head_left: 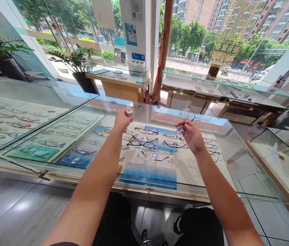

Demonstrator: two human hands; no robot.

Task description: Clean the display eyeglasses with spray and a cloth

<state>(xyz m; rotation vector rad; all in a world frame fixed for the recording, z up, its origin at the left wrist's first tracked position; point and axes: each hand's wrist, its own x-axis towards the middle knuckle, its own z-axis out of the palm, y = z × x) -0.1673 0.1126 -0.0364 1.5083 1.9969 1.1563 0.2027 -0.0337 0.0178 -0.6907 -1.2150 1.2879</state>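
Note:
My left hand [122, 120] is closed around a small white spray bottle [129, 112], held upright above the glass counter [236, 160]. My right hand [191, 136] pinches a pair of thin-framed glasses [185, 119] by one lens, the frame raised above the counter. Both arms reach forward over the display case. Under the glass lie several pairs of glasses [146, 145] on white and blue trays.
A second glass case with more frames [18, 126] stands to the left. Further display counters [211, 90] and potted plants [80, 68] stand near the windows. Another glass case edge [282, 150] is at the right. Grey floor lies below me.

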